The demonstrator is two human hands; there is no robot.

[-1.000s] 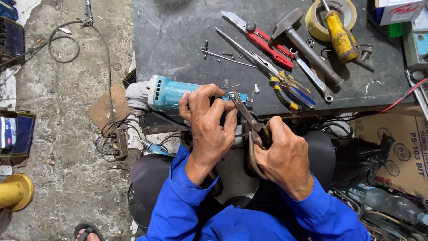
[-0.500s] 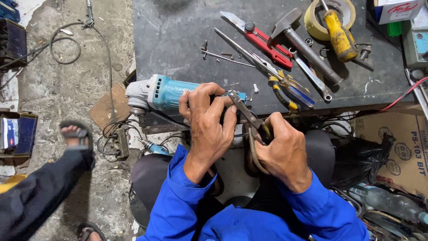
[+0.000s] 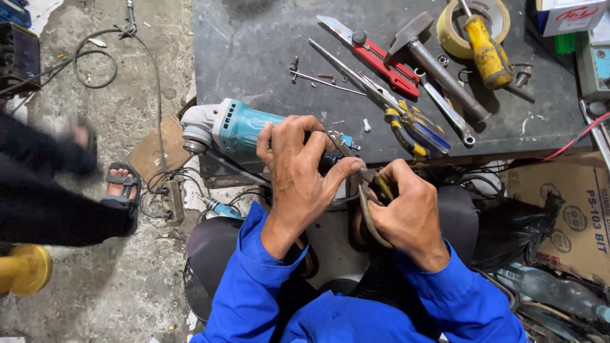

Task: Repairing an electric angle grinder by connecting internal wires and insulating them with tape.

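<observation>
Pliers gripped in my right hand, fingers curled tight round the handles at the bench edge. Left hand half-closed, fingertips pinching at the pliers' nose, just in front of the teal angle grinder.

A pair of pliers with worn, dull brownish handles sits clasped in the right fingers; its slim metal nose points up-left and passes under the left fingers, where whatever it grips is hidden.
</observation>
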